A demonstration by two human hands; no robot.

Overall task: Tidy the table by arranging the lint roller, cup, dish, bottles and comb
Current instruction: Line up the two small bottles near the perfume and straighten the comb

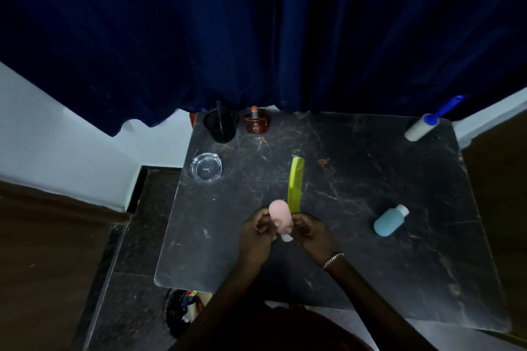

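Observation:
Over the middle of the dark marble table point(356, 174), my left hand point(256, 232) grips a small pink bottle point(280, 218), its white cap pointing toward me. My right hand point(309, 232) pinches the near end of a yellow-green comb point(295, 182), which points away from me. A teal bottle point(390, 221) with a white cap lies on its side at the right. A clear glass dish point(206, 170) sits at the left. A black cup point(220, 126) and a brown bottle point(256, 122) stand at the back left. The lint roller point(426, 127) with a blue handle lies at the back right corner.
A dark blue curtain point(271, 31) hangs right behind the table's far edge. A white wall point(71, 157) is on the left, dark stone floor point(128, 279) below it. A dark bin with colourful litter point(184, 310) sits under the table's near left corner.

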